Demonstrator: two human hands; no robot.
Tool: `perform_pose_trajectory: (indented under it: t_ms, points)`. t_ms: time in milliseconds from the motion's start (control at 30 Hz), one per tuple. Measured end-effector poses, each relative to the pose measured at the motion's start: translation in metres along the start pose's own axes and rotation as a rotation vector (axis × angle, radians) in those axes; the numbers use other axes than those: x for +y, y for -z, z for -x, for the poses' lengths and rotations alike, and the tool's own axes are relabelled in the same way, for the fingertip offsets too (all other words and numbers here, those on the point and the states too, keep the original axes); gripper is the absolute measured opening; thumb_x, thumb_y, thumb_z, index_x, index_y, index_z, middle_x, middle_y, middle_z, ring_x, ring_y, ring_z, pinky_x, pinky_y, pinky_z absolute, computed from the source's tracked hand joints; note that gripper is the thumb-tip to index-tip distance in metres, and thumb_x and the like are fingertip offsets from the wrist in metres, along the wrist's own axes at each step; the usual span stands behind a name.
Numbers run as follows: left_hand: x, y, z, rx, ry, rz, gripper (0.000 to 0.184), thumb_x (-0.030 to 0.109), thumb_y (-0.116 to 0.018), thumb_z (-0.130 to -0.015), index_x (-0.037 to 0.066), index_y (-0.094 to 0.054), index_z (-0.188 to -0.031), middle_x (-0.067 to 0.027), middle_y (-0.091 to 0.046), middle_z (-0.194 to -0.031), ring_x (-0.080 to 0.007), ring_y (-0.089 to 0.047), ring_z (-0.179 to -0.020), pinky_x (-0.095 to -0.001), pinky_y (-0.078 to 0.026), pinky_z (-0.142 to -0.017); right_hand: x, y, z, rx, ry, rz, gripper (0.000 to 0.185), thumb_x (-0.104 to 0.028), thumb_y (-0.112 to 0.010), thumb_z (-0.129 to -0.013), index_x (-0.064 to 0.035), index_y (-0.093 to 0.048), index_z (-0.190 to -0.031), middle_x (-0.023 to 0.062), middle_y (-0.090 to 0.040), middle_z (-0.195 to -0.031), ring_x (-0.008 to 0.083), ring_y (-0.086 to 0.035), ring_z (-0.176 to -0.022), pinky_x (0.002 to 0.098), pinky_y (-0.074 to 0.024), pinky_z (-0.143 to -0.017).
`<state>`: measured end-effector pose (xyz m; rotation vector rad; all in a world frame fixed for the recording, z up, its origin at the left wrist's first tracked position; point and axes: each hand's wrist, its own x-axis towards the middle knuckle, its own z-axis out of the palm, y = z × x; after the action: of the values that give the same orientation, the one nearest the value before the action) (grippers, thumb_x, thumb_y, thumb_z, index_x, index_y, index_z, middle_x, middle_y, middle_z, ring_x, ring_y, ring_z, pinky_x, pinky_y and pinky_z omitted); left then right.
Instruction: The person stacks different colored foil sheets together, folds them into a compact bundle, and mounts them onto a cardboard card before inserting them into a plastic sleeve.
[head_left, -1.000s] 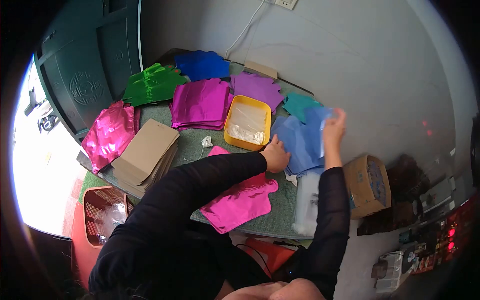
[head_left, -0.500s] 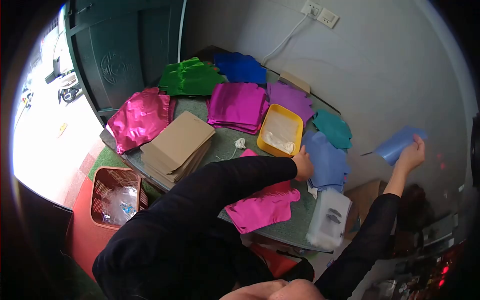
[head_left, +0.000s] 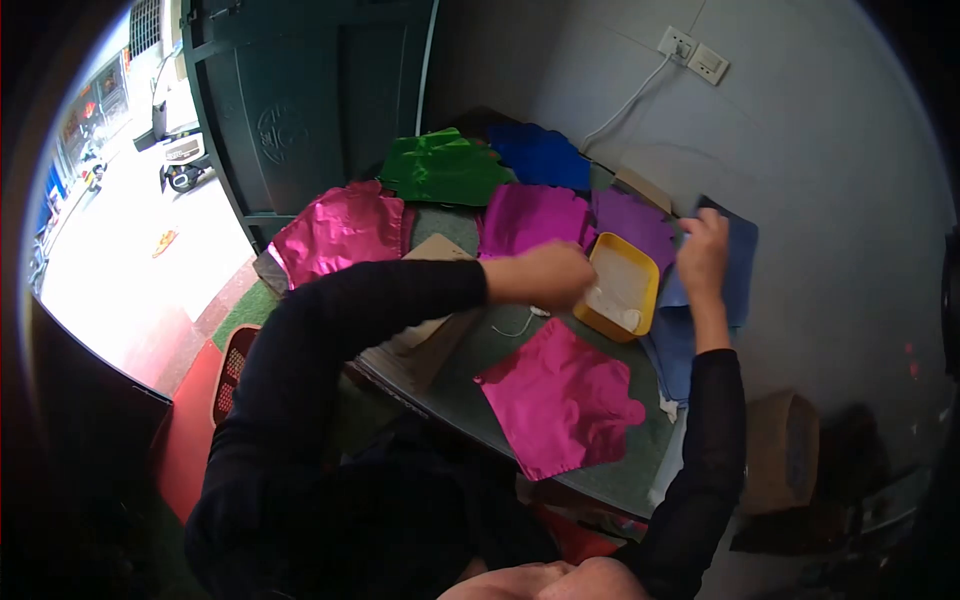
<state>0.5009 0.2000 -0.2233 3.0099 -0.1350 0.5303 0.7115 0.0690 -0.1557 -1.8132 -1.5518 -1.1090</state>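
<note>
My right hand (head_left: 704, 252) is closed at the upper edge of a blue foil sheet (head_left: 738, 270), which hangs beside the yellow tray over the blue pile at the table's right side. My left hand (head_left: 545, 277) is curled closed just left of the yellow tray (head_left: 649, 305); its fingertips are partly hidden, and I cannot make out anything in them. White material and a small coil lie inside the tray. A bright pink foil piece (head_left: 562, 400) with a scalloped edge lies flat on the table (head_left: 455, 385) in front of me. White string (head_left: 514, 326) trails below my left hand.
Foil stacks in red-pink (head_left: 345, 235), green (head_left: 445, 170), dark blue (head_left: 540, 155), magenta (head_left: 530, 220) and purple (head_left: 637, 222) line the back. Brown cardboard sheets (head_left: 425, 335) are partly under my left arm. A carton (head_left: 780, 455) stands at right, a basket (head_left: 230, 375) at left.
My right hand has swung inward from the far right with the blue sheet. My left hand has moved left from the blue pile, across the tray's front. The view has shifted.
</note>
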Motion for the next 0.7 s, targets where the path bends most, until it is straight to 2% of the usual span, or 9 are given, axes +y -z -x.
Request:
perform_pose_trajectory:
  t_ms: [67,133,267,333,533,667,700]
  points:
    - [-0.047,0.013,0.023,-0.127,0.199,-0.035,0.014,0.013,-0.058,-0.072,0.004,-0.066,-0.079,-0.0189,-0.064,-0.076,-0.0374,-0.063,-0.080,-0.0470,-0.049,-0.079,-0.039,-0.025,-0.005,-0.059,0.112,-0.036,0.011,-0.001,-0.056,-0.073,0.0006,-0.065,-0.079,0.0134,-0.057,-0.094,0.0319,-0.052,-0.093,0.0389,-0.0446,-0.082]
    - [-0.073,0.035,0.050,-0.155,0.315,-0.011,0.017,0.013,-0.054,-0.075,0.003,-0.067,-0.081,-0.0207,-0.065,-0.079,-0.0381,-0.063,-0.079,-0.0470,-0.049,-0.079,-0.075,-0.051,-0.005,-0.131,0.196,-0.098,0.009,-0.002,-0.057,-0.074,0.0002,-0.064,-0.079,0.0128,-0.056,-0.096,0.0316,-0.052,-0.094,0.0396,-0.0444,-0.081]
    - [-0.114,0.043,0.100,-0.113,0.361,0.023,0.021,0.013,-0.051,-0.077,0.002,-0.068,-0.082,-0.0212,-0.066,-0.082,-0.0388,-0.063,-0.079,-0.0467,-0.050,-0.077,-0.130,-0.103,0.013,-0.190,0.237,-0.195,0.007,-0.008,-0.062,-0.074,-0.0015,-0.064,-0.077,0.0114,-0.056,-0.097,0.0303,-0.051,-0.095,0.0405,-0.0436,-0.081]
    - [-0.119,0.045,0.118,-0.044,0.393,-0.003,0.020,0.012,-0.052,-0.074,-0.001,-0.066,-0.071,-0.0237,-0.064,-0.075,-0.0403,-0.064,-0.074,-0.0465,-0.052,-0.069,-0.152,-0.111,0.020,-0.302,0.345,-0.196,0.009,-0.006,-0.056,-0.074,-0.0041,-0.064,-0.071,0.0078,-0.056,-0.094,0.0270,-0.051,-0.094,0.0384,-0.0415,-0.080]
    - [-0.130,0.042,0.135,-0.023,0.391,0.087,0.021,0.013,-0.051,-0.074,-0.001,-0.066,-0.069,-0.0227,-0.064,-0.074,-0.0395,-0.064,-0.073,-0.0461,-0.052,-0.070,-0.173,-0.133,0.030,-0.346,0.448,-0.214,0.004,-0.007,-0.062,-0.070,-0.0036,-0.062,-0.069,0.0075,-0.056,-0.093,0.0263,-0.051,-0.093,0.0371,-0.0400,-0.083]
    - [-0.135,0.035,0.126,-0.069,0.408,0.103,0.022,0.013,-0.050,-0.074,-0.001,-0.067,-0.070,-0.0223,-0.065,-0.074,-0.0393,-0.064,-0.074,-0.0459,-0.052,-0.071,-0.172,-0.144,0.037,-0.349,0.496,-0.181,0.005,-0.007,-0.063,-0.069,-0.0036,-0.060,-0.065,0.0083,-0.055,-0.088,0.0262,-0.051,-0.089,0.0375,-0.0404,-0.081]
    - [-0.136,0.033,0.124,-0.098,0.411,0.112,0.023,0.015,-0.050,-0.076,0.000,-0.068,-0.076,-0.0214,-0.066,-0.078,-0.0388,-0.064,-0.076,-0.0450,-0.051,-0.073,-0.173,-0.146,0.038,-0.334,0.436,-0.205,0.006,-0.004,-0.060,-0.069,-0.0037,-0.059,-0.063,0.0094,-0.054,-0.085,0.0270,-0.051,-0.088,0.0383,-0.0411,-0.078]
